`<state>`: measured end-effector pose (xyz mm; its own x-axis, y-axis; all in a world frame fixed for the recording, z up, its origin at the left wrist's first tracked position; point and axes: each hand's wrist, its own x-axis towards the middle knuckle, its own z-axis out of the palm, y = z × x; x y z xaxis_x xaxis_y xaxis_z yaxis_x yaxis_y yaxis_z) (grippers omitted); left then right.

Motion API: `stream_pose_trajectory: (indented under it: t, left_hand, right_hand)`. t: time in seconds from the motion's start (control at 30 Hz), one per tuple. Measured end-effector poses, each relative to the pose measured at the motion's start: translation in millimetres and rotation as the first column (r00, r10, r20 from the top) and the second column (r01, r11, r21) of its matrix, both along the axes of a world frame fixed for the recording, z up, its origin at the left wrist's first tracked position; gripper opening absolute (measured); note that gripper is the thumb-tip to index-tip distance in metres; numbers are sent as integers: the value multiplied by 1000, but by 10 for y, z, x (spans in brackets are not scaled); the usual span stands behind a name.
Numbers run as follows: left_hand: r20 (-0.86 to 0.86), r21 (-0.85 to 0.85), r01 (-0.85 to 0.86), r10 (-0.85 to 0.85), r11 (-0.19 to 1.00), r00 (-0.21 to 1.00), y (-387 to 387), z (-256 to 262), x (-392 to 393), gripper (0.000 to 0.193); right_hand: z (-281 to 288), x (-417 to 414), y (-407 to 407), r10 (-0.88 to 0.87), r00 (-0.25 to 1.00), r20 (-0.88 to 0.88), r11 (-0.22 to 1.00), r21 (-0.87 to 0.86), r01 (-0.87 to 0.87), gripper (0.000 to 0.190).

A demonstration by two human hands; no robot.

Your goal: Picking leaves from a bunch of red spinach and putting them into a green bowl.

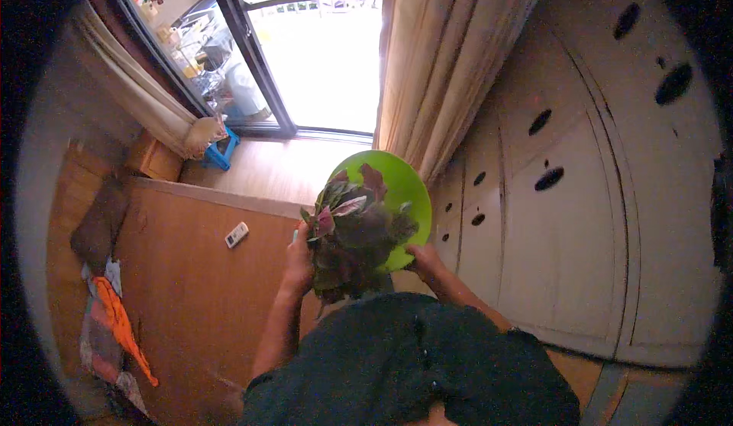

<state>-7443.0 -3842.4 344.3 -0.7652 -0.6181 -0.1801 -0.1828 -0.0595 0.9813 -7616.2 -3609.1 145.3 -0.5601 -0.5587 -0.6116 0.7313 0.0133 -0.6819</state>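
A round lime-green plastic basin [415, 197] is held in front of my body. Purple-and-green leafy vegetables [358, 231] lie over it and spill past its left and near sides. My right hand [425, 261] grips the basin's near right rim. At the left, my left hand [299, 263] is closed against the leafy bunch, with its fingers partly hidden. A small teal bit shows beside that hand, too small to identify. Whether the left hand also touches the basin is hidden by the leaves.
On the left is a broad brown surface [194, 288] with a white remote control [236, 235] and orange cloth [117, 311]. Light wardrobe doors [561, 243] line the right. Ahead are a long curtain [441, 71], a sliding door frame [252, 48] and a blue plastic stool [222, 152].
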Motion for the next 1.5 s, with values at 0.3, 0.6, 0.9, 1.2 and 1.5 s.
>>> stream_pose_trajectory:
  t: [0.3,0.6,0.9,1.2,1.5]
  left_hand:
    - [61,-132,1,7,991,998,-1488,-283,-1225,37]
    - [212,-383,-178,274,906,938,-2947,-576,-1501,42]
    - [732,-614,247,423,750,535,-4077,-441,-2399,79]
    - [637,-465,214,157,859,755,-5236,-368,-2579,124]
    - [282,-650,-292,579,702,765,-6017,218,-1964,53]
  right_hand:
    - [664,-1265,-1415,219,972,-89,969,136,-206,35]
    - [665,-2044,-3076,512,841,-175,859,112,-500,28]
    - [628,-2733,-4991,812,565,-146,583,213,-784,28]
    - [957,-3269,-6173,913,384,-137,406,221,-887,29]
    - [381,-3139,-7137,840,531,113,535,-10,-845,36]
